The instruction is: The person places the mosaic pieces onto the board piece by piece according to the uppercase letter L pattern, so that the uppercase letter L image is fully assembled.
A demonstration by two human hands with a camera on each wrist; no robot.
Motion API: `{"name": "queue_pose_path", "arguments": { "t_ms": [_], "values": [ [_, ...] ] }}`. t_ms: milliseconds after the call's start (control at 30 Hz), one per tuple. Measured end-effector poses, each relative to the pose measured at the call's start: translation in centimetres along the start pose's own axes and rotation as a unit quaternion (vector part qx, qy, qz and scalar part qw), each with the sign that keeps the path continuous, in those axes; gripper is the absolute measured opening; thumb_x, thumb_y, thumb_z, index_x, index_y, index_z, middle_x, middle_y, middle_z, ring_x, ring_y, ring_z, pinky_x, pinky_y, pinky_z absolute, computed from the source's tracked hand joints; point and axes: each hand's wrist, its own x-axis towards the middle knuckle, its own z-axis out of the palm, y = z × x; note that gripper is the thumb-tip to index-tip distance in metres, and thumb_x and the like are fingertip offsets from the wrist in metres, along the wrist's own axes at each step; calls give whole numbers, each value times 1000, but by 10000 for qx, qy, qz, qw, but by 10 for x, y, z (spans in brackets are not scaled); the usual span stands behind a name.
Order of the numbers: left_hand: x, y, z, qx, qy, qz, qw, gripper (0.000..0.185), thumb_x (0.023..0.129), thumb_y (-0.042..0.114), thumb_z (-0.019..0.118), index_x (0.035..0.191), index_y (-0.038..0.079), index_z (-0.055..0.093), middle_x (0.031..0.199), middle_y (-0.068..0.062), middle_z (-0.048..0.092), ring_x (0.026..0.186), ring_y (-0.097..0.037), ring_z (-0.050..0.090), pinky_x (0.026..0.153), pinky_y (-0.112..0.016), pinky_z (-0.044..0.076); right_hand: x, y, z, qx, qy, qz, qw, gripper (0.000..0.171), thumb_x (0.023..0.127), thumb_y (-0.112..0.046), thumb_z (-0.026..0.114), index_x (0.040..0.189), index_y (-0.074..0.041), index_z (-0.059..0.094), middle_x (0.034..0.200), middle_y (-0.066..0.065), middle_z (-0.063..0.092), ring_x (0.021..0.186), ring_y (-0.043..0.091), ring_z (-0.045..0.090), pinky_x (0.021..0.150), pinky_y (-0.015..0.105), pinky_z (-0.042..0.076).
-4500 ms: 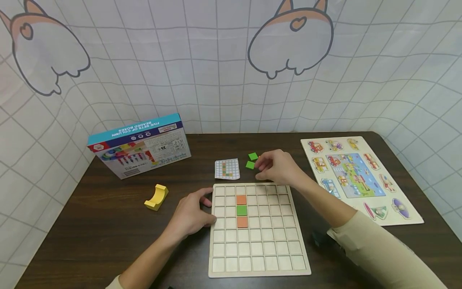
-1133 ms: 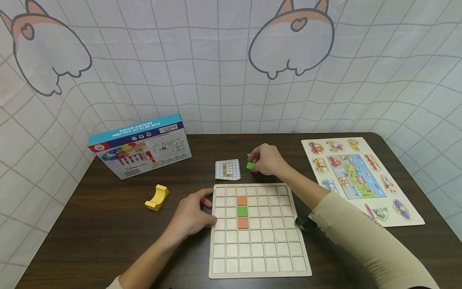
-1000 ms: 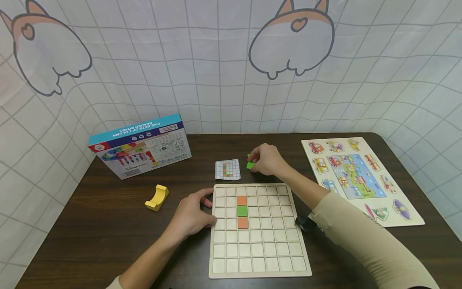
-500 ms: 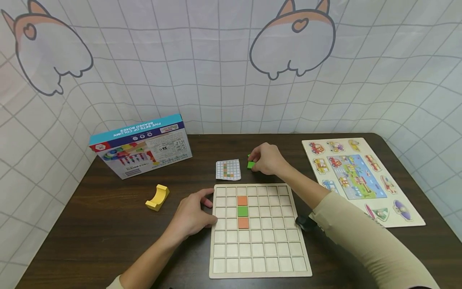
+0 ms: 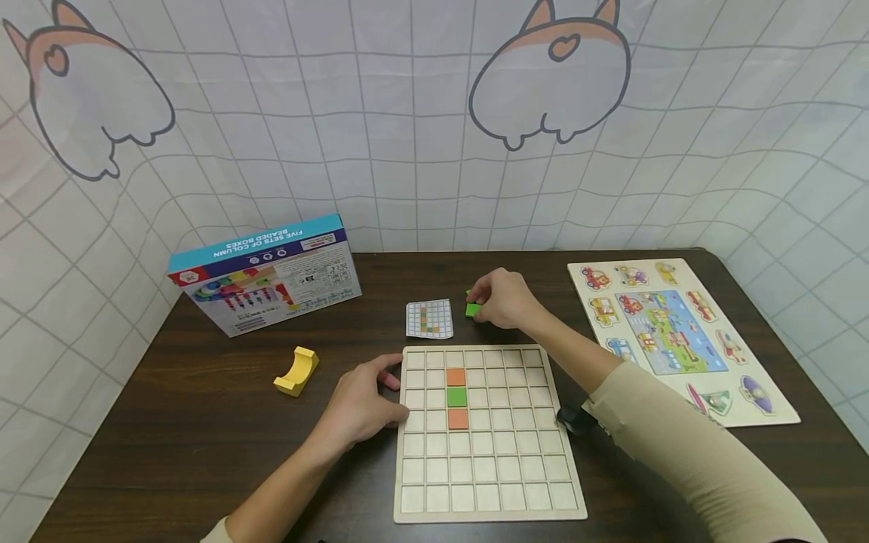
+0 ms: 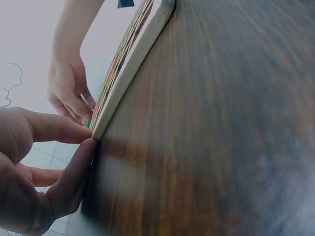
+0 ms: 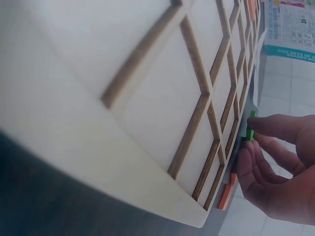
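My right hand (image 5: 505, 300) is beyond the top edge of the wooden grid board (image 5: 489, 509). Its thumb and fingertips pinch a small green tile (image 7: 249, 133), seen edge-on in the right wrist view; a second green tile (image 5: 468, 292) is mostly covered by the fingers. Orange tiles (image 7: 226, 195) lie below this hand. With thumb and forefinger spread, my left hand (image 5: 358, 403) touches the board's left edge near its upper corner. In the board's third column sit an orange tile (image 5: 455, 377), a green tile (image 5: 457, 397) and another orange tile (image 5: 458, 419), one below another.
A pattern card (image 5: 428, 319) lies just above the board. The blue-topped cardboard box (image 5: 265, 275) stands at the back left, with a yellow curved block (image 5: 296, 371) in front of it. On the right is a picture puzzle board (image 5: 679, 339), partly behind my right forearm.
Since the oldest frame, my right hand has shifted left from beside the green tiles onto them and pinches one. Over the last second both hands stay nearly still.
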Motion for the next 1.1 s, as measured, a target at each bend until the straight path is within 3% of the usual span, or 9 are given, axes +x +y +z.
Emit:
{"name": "queue_pose_path", "arguments": {
  "t_ms": [1100],
  "values": [
    [0, -1, 0, 48, 13, -13, 10000, 81, 70, -3, 84, 146, 10, 59, 100, -7, 64, 70, -21, 58, 55, -31, 50, -17, 6, -7, 298, -122, -256, 9992, 22, 84, -4, 83, 106, -8, 80, 102, 8, 75, 97, 24, 69, 87, 40, 58]
  ]
}}
